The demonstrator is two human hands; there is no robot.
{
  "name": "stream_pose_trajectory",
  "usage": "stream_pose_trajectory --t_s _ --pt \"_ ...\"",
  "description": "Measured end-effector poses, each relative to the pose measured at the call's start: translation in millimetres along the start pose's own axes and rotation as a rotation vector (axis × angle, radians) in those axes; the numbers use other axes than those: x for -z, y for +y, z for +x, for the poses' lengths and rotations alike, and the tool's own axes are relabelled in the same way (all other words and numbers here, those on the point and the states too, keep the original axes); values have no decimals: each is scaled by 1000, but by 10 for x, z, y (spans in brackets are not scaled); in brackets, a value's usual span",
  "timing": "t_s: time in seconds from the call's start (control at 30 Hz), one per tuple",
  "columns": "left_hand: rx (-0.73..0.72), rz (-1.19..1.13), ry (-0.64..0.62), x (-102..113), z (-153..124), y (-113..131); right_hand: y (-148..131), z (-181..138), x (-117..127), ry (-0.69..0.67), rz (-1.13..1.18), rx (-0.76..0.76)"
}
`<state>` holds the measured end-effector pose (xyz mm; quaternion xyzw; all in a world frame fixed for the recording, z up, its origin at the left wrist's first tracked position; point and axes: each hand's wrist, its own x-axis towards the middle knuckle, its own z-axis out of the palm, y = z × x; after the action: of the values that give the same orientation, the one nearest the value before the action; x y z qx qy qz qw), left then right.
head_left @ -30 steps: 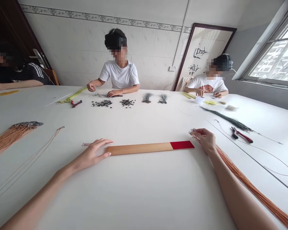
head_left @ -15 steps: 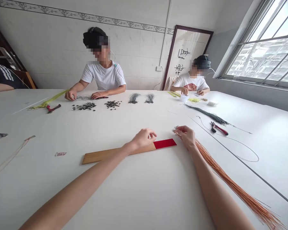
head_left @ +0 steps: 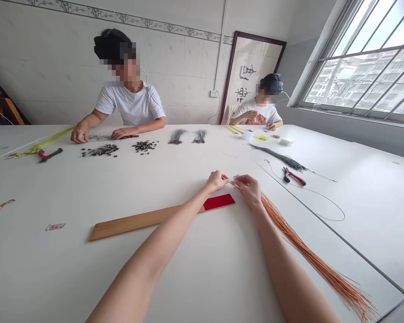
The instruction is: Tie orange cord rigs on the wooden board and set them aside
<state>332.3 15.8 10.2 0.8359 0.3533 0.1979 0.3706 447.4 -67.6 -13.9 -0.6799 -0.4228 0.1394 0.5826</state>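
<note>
My right hand (head_left: 249, 189) is closed in a tight pinch on the ends of the copper wires (head_left: 299, 251), and the long bundle fans out from it across the table (head_left: 363, 233) toward my lower right. My left hand (head_left: 216, 181) is narrowed as well, its fingertips (head_left: 225, 178) brought against those same ends; I can't tell whether they have a strand or only touch it. At work this fine, I'd keep both hands this close, use only the fingertips, and let the right hold firm so the loose strands don't drag or snarl.

My left forearm crosses the wooden strip (head_left: 138, 223), whose red end (head_left: 218, 202) lies just below my hands. To the right are red-handled pliers (head_left: 294, 176), a thin wire loop (head_left: 323, 208) and a dark wire bundle (head_left: 276, 157).

Across the table, a person (head_left: 129, 105) has both hands by a wispy wire pile (head_left: 99, 137), near black pieces (head_left: 101, 150) and more pliers (head_left: 50, 154). Another person (head_left: 257, 110) sits by the window (head_left: 357, 67).
</note>
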Motion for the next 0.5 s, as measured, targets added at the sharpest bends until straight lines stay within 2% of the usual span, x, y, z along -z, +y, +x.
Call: stream_pose_trajectory --t_s 0.17,0.5 --pt "-1 -14 -47 23 14 5 -33 -20 6 0 -26 18" --pt "-3 -19 -33 -44 87 17 -19 -33 -29 -40 -139 91"
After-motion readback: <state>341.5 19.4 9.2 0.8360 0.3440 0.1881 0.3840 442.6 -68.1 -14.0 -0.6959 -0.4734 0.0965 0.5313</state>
